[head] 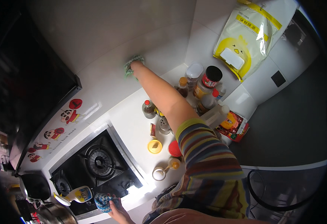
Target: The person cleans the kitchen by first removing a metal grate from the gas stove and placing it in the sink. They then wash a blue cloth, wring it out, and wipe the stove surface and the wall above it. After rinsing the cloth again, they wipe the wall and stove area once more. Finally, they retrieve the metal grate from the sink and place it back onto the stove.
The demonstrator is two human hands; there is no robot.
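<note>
My right hand (136, 66) is pressed on the white wall with a green knitted cloth (129, 72) bunched in its fingers. Low in the picture, my left hand (118, 210) holds a blue and white knitted cloth (104, 202) at the front edge of the black gas stove (118, 170). Just left of that cloth is a spray bottle (82, 194) with a yellow and white head. Under my outstretched right arm, on the white counter (124, 112), are a red-capped glass bottle (148, 109), a metal shaker (164, 125) and a yellow-lidded jar (154, 146); the arm hides part of the group.
Several bottles and a black-lidded jar (212, 76) crowd the counter corner. A yellow and white plastic bag (244, 42) hangs on the wall. A dark range hood (34, 72) juts out at left. A black pan (34, 186) and a steel pot (55, 214) lie beyond the stove.
</note>
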